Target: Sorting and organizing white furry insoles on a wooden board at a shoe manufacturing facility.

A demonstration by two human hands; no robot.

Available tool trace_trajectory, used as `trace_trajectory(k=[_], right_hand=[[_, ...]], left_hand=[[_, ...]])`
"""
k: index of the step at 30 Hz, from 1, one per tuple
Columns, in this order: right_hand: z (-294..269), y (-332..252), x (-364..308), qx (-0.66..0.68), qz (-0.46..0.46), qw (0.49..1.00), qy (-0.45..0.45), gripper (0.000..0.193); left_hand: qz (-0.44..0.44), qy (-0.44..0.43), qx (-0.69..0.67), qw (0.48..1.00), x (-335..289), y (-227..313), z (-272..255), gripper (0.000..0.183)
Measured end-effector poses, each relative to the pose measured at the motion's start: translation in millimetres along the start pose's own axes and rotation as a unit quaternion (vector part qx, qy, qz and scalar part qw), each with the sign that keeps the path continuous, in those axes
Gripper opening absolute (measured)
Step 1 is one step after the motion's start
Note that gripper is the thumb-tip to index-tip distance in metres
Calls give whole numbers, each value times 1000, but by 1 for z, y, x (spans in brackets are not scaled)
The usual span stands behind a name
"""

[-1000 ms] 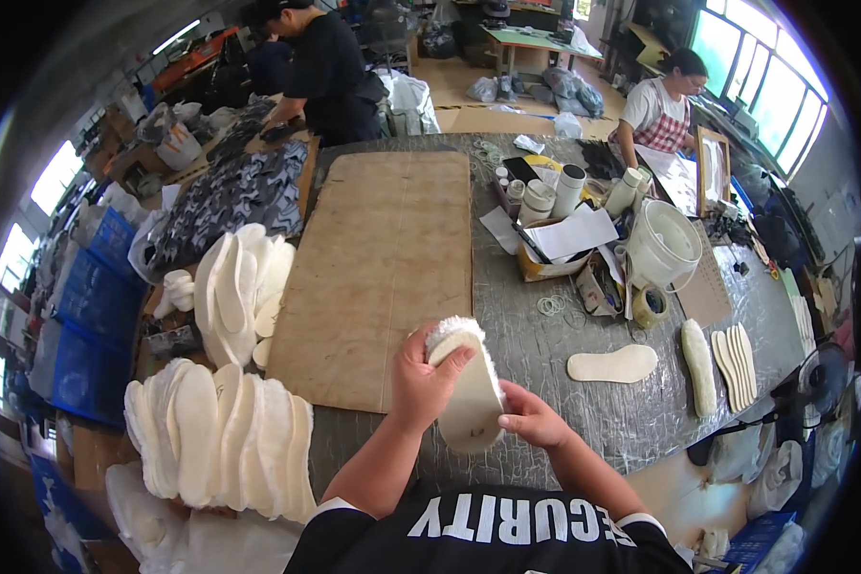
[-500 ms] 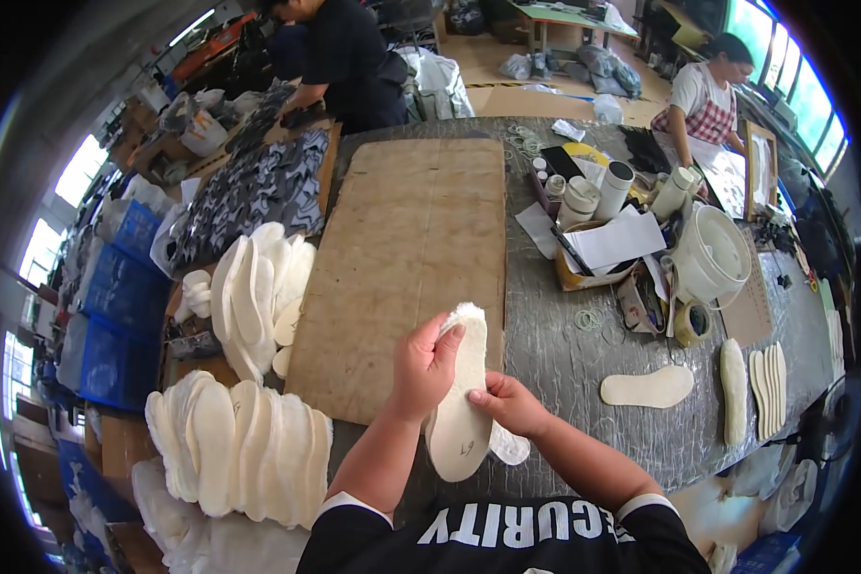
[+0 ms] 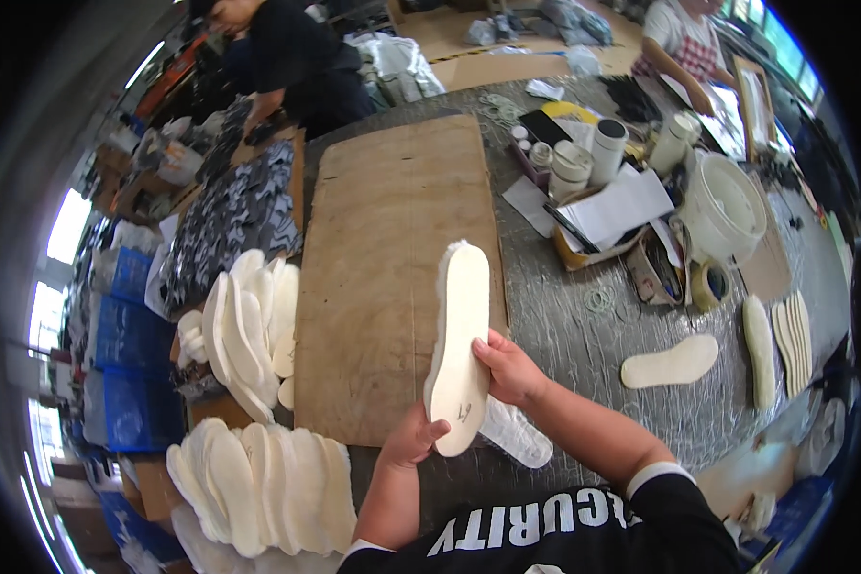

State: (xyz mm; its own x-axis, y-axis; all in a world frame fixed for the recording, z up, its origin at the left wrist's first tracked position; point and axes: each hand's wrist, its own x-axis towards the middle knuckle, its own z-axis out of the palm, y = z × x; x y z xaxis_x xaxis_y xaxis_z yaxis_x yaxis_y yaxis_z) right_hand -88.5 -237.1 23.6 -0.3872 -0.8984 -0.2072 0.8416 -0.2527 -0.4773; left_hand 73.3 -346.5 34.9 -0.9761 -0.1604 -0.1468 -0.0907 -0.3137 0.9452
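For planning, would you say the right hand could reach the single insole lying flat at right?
Probably yes: nothing visible blocks the right hand from the single insole, though that hand holds another insole.

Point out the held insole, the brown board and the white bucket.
Held insole (image 3: 458, 344), head view: middle of its flat face.
Brown board (image 3: 383, 273), head view: bare middle.
White bucket (image 3: 706, 230), head view: outer side wall.

Pale fleecy-edged insole (image 3: 465, 330) in left hand (image 3: 415, 436) and right hand (image 3: 513, 373); brown board (image 3: 383, 258) beyond
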Motion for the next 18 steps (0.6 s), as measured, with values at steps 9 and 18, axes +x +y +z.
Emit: trace_trajectory(k=[9, 18], right_hand=[[-24, -18, 31, -358, -109, 924, 82, 37], [-127, -3, -46, -849, -130, 441, 261, 52]], left_hand=[[-21, 103, -123, 987, 32, 28, 11, 42], [44, 393, 69, 916, 92, 53, -86, 46]])
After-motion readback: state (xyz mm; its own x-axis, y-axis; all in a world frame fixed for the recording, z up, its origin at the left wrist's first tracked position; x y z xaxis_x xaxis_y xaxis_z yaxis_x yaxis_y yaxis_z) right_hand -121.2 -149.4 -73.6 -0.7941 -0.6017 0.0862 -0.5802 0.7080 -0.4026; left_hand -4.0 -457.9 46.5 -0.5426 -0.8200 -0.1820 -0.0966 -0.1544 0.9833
